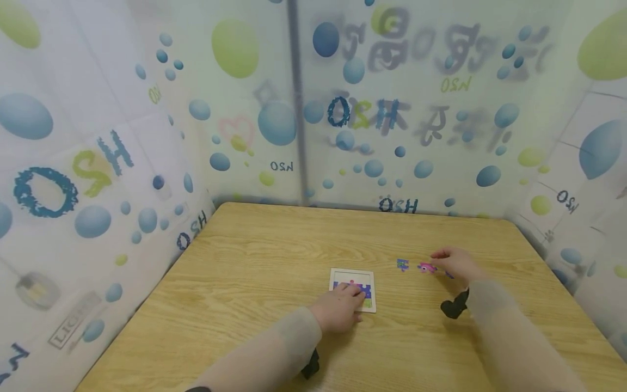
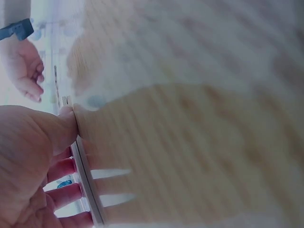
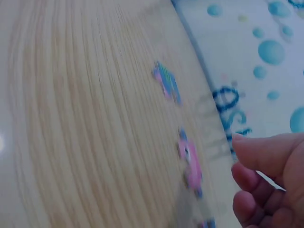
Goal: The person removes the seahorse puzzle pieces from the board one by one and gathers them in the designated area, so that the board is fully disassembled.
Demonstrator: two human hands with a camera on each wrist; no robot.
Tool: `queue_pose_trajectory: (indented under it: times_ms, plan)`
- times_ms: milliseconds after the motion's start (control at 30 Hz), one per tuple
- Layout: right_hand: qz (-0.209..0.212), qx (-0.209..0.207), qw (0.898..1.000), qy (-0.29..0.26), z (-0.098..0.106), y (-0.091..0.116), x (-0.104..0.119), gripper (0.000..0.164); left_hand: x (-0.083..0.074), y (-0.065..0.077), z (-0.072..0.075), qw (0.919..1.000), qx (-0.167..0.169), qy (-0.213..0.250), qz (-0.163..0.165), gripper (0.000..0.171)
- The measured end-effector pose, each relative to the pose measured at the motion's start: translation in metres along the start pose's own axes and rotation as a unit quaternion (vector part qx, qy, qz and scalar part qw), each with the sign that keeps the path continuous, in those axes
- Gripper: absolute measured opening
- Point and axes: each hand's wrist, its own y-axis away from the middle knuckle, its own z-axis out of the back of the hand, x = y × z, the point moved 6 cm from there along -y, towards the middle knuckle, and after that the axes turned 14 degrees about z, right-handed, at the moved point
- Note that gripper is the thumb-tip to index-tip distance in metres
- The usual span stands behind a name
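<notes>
My left hand point(image 1: 338, 309) rests on a small jigsaw puzzle tray point(image 1: 352, 271) with a white border, its fingers spread over the lower part of the picture. Purple, pink and green pieces show inside the border. In the left wrist view the thumb point(image 2: 64, 129) touches the tray's edge. My right hand point(image 1: 460, 265) hovers beside a pink puzzle piece point(image 1: 426, 268) with an eye printed on it, fingers loosely bent and holding nothing. A blue-and-green piece point(image 3: 167, 81) lies left of the pink one. Another bluish piece point(image 1: 449, 274) is partly hidden under the right hand.
The wooden table point(image 1: 254, 261) extends around the tray and pieces. Behind it and at both sides hang pale curtains point(image 1: 421, 174) printed with blue and green dots. Black straps point(image 1: 454, 306) show on the wrists.
</notes>
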Motion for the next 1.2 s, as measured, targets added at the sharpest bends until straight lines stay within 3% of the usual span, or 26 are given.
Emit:
queue_pose_trajectory:
  times_ms: [133,367,533,733,1200]
  plan:
    - [-0.006,0.003,0.999,-0.042,-0.023,-0.012,0.013,0.031,0.0,0.0,0.0,1.0,-0.002,0.0,0.001,0.054]
    - [-0.002,0.012,1.0,-0.018,-0.062,-0.029,0.039,0.025,0.001,-0.002,-0.002,1.0,0.003,0.004,0.001,0.054]
    - [0.006,0.029,0.999,-0.038,-0.093,-0.037,0.058,0.02,0.0,-0.001,-0.001,1.0,0.006,0.007,-0.004,0.053]
    - [0.029,0.05,0.997,-0.049,-0.124,-0.042,0.075,0.014,-0.001,-0.001,0.001,0.9997,-0.014,-0.008,-0.018,0.053]
    - [0.042,0.057,0.997,-0.021,-0.147,-0.044,0.075,0.01,-0.001,0.0,0.001,0.9995,-0.011,-0.014,-0.027,0.054]
